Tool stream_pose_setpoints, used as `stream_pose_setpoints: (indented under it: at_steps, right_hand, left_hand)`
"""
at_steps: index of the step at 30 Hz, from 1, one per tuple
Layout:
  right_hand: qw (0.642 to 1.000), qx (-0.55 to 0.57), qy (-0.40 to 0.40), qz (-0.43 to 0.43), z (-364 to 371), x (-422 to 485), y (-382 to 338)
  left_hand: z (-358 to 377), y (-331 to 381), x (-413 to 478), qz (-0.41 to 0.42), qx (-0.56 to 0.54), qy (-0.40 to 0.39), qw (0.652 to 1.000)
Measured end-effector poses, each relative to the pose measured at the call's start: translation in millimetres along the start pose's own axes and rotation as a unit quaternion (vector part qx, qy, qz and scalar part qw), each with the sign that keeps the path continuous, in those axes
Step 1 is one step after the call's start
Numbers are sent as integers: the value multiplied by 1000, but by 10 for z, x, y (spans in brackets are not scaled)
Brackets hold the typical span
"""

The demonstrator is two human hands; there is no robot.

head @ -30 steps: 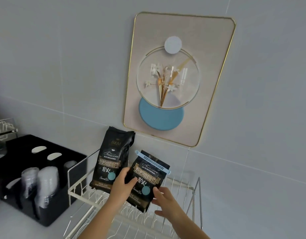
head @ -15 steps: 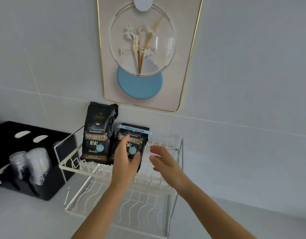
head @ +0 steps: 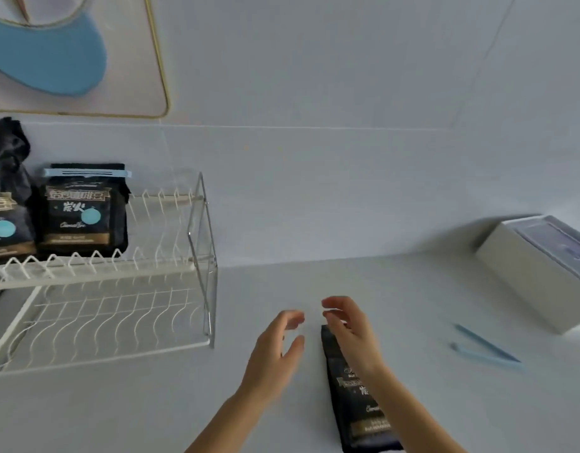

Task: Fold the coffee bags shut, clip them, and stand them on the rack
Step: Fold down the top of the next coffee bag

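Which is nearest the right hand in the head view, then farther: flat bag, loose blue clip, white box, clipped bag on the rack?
1. Flat bag, directly under the right hand.
2. Loose blue clip, to its right on the counter.
3. White box, far right.
4. Clipped bag, far left on the rack.

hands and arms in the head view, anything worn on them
Nothing worn shows. The left hand and right hand are bare, with no gloves, rings or watch visible. Both forearms are bare down to the frame's bottom edge, so no sleeve is in view.

Two bare forearms, sleeveless, no rings or watch
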State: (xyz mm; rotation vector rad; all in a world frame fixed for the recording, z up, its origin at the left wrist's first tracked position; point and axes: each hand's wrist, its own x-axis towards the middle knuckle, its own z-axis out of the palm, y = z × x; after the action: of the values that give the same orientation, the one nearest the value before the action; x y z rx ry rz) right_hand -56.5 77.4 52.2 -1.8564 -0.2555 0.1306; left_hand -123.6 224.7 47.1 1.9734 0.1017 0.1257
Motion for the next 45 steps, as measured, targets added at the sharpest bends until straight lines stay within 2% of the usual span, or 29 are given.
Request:
stream_pose_setpoints:
  at_steps: [3,7,11,16,21,24,27,32,37,40,43,45]
  right_hand:
    - [994,-23,63,90,-435,-130,570]
    - [973,-29,33,225,-799,-328,1142]
    - [953,17,-28,300,-938,-431,1339]
    - [959,48,-89,265,-1065,-360,1357]
    - [966,-34,-136,215,-1184,-288,1336]
    - [970,-32,-151,186,-1273,-245,1332]
    - [976,-30,-169,131,-1391,-193,1268]
    - [979,-138,-141,43,-1670,-20,1127]
    - [983,-148,-109,24,-1943,109,1104]
    - [988,-123,-87,24,-2056,156,1111]
    - [986,-144,-76,23,-2175,171,1193]
    - [986,-150,-71,29,-2242,142,1262]
  left_hand:
    - [489,-272,-51,-126,2,-100,987]
    - [948,-381,-56,-244,-32,-136,960]
    - [1237,-398,-9,-317,-109,-116,935]
    - [1419,-308,100,-375,-164,-12,912]
    - [1509,-139,223,-366,-188,27,911]
    - [1576,-34,262,-347,-228,33,909]
    - [1619,52,336,-309,-244,78,916]
    - [1712,116,471,-235,-221,146,935]
    - [1830,203,565,-195,-257,158,933]
    - [1887,253,570,-175,-256,138,941]
    - [1946,280,532,-168,-227,45,958]
    - [1978,244,500,-161,-158,-19,974]
